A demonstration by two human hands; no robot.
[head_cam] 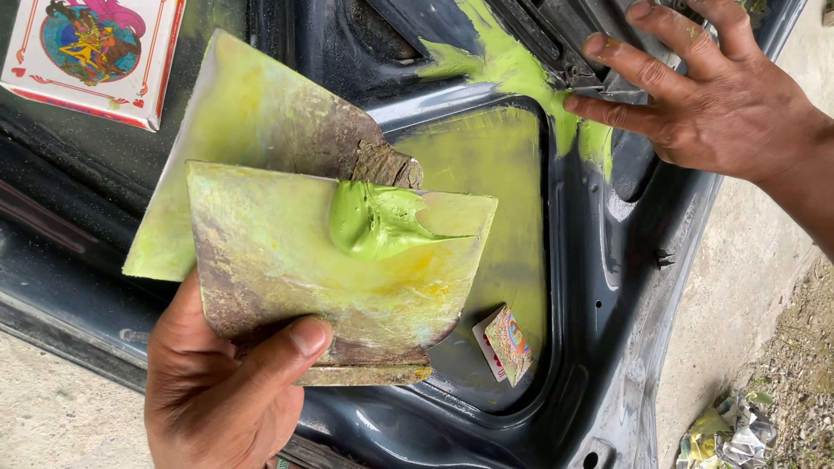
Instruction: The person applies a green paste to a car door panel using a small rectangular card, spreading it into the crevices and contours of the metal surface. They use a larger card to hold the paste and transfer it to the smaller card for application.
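Green putty (375, 221): a thick blob sits on the upper edge of the front scraper blade (330, 278).
Left hand (221, 391): pinches two stained metal blades, thumb pressed on the front one; the back blade (252, 130) fans out behind.
Right hand (704, 95): open, holding nothing, fingertips spread on the dark car panel (573, 347) beside a smeared green patch (512, 65).
Playing cards: one (504, 343) lies in the panel's recess, a card box (95, 56) lies top left.

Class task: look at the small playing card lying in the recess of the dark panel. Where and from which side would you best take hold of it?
Probably grip the small playing card by its upper right corner, coming from above and the right. It appears folded and tilted, with that edge raised off the dark panel, so fingers can pinch there. Its lower left edge sits against the panel's putty-smeared surface.
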